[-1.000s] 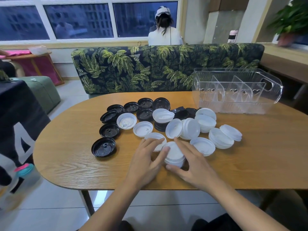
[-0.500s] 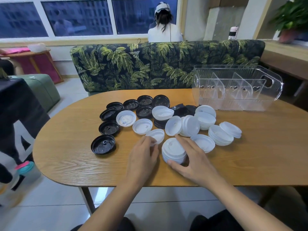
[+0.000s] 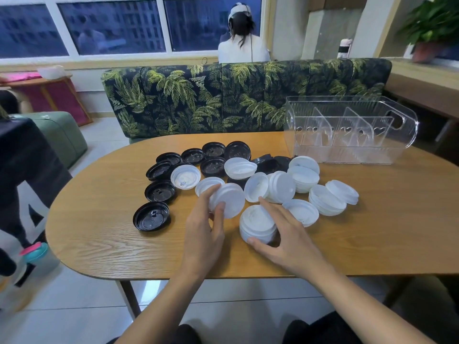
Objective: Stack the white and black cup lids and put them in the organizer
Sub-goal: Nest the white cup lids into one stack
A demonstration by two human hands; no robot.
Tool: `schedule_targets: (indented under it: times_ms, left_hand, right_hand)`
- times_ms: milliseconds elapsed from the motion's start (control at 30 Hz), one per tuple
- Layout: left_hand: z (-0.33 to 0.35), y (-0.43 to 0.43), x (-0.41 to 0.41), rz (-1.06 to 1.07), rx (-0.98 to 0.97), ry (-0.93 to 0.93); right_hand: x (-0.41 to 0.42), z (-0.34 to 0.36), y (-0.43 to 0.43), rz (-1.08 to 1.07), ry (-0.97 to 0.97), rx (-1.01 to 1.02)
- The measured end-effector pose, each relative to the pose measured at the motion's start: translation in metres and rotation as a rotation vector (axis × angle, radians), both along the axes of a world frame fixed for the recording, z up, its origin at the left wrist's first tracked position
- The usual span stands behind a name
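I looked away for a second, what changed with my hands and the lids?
Your left hand took hold of a white lid and lifted it, tilted, off the table. Your right hand stayed on the stack of white lids. The black lids and organizer did not move.

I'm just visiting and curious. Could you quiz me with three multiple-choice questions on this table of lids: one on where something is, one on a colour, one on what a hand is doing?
1. Where is the clear organizer?
A on a shelf; B on the table, far right; C hanging on a wall.

2. What colour is the lid in the left hand?
A black; B white; C red.

3. What is the right hand doing?
A hanging idle; B holding a black lid; C gripping a stack of white lids.

Answers:
1 B, it stands at the table's far right end.
2 B, the tilted lid is white.
3 C, its fingers curl round the stack.
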State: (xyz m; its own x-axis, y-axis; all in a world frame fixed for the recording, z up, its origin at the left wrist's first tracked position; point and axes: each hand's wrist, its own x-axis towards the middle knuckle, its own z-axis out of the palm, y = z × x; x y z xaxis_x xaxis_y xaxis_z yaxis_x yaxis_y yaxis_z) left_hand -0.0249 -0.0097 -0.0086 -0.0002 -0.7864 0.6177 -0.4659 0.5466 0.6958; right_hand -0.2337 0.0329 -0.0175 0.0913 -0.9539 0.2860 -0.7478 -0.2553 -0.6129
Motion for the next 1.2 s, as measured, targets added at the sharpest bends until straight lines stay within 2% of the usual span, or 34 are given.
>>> schedule_targets:
  times_ms: [167, 267, 400, 500, 700, 1200]
  left_hand:
    - [0.0018, 0.0002, 0.0012, -0.07, -0.049, -0.01]
    - [0.0002, 0.0, 0.0005, -0.177, 0.0, -0.048]
    - [-0.0023, -0.0029, -0.0026, -0.201, 0.074, -0.037]
    - [-0.0017, -0.0025, -0.0024, -0.202, 0.152, -0.002]
    - [0.0005, 0.0012, -0.0016, -0.276, 0.156, -0.12]
    - [0.0054, 0.0057, 0.0003, -0.424, 0.087, -0.125]
  right_hand:
    - [0.0017, 0.0014, 0.0003, 0.047, -0.047, -0.03]
    - [0.0043, 0.0053, 0.0024, 0.124, -0.034, -0.045]
    - [0.0039, 0.0072, 0.0036, 0.171, -0.006, -0.063]
    - [0.0029, 0.0053, 0.0029, 0.172, -0.008, -0.068]
    - [0.002, 0.0011, 0.0011, 0.149, -0.024, -0.072]
    - [0.0016, 0.0015, 0.001, 0.114, -0.072, -0.061]
